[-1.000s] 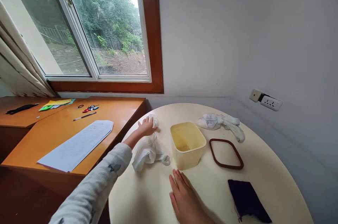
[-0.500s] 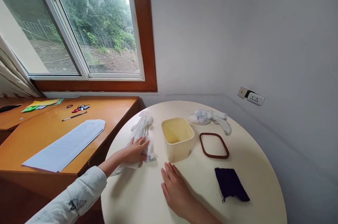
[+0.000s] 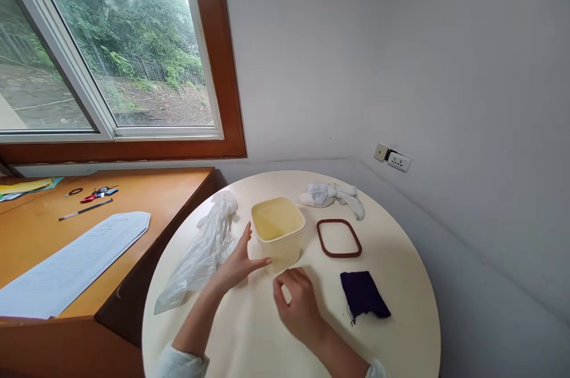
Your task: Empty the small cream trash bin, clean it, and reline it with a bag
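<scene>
A pale yellow square tub [image 3: 279,248] without a lid stands near the middle of the round table. At its left front side is my left hand [image 3: 238,262], open, thumb stretched across the front and fingers pointing up; I cannot tell whether it touches the tub. Just in front of the tub, my right hand [image 3: 300,304] is curled, thumb and fingers forming a loop with nothing visible inside. A crumpled clear plastic bag [image 3: 200,259] lies left of the tub. To the right lie a brown rounded-square ring [image 3: 339,256] and a dark purple cloth [image 3: 364,296].
The round cream table [image 3: 401,342] stands against the wall. A knotted white plastic bag [image 3: 318,195] lies at its back. On the left, a wooden desk [image 3: 169,188] holds papers [image 3: 84,265], a pen [image 3: 84,210] and keys [image 3: 101,191]. A socket [image 3: 399,161] is on the wall.
My left hand has left the plastic bag and moved right to the tub. My right hand's fingers have curled in from lying flat. The view has turned slightly right.
</scene>
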`<state>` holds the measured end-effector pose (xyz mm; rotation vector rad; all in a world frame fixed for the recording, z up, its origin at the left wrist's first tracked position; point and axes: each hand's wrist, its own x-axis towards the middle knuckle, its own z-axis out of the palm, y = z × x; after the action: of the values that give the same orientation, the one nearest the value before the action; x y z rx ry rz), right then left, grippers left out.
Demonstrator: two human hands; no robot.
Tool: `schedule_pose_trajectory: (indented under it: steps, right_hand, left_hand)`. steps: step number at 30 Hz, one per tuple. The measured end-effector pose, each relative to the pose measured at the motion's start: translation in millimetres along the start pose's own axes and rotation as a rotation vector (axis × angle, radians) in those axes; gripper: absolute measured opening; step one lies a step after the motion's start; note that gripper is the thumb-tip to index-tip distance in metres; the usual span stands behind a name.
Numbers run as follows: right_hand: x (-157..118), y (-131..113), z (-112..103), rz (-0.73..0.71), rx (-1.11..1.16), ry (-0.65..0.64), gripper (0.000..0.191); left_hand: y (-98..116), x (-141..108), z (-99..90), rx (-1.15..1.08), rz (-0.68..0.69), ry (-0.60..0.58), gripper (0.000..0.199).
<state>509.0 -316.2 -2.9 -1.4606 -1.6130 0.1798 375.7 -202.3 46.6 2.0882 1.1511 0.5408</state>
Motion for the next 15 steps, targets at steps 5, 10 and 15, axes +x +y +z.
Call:
schedule_pose_trajectory:
  steps: [5, 10, 15]
  right_hand:
    - [16, 29, -15, 0.273, 0.198, 0.314, 0.018]
    - [20, 64, 4, 0.48, 0.414, 0.157, 0.064]
    - [13, 61, 16, 0.46, 0.486, 0.064, 0.069]
  left_hand:
    - [-7, 5, 31.0, -0.279, 0.005, 0.053, 0.115]
    - [-15, 4, 44.7, -0.438, 0.047, 0.117, 0.103]
    - [-27, 2, 56.0, -0.509, 0.026, 0.201, 0.095]
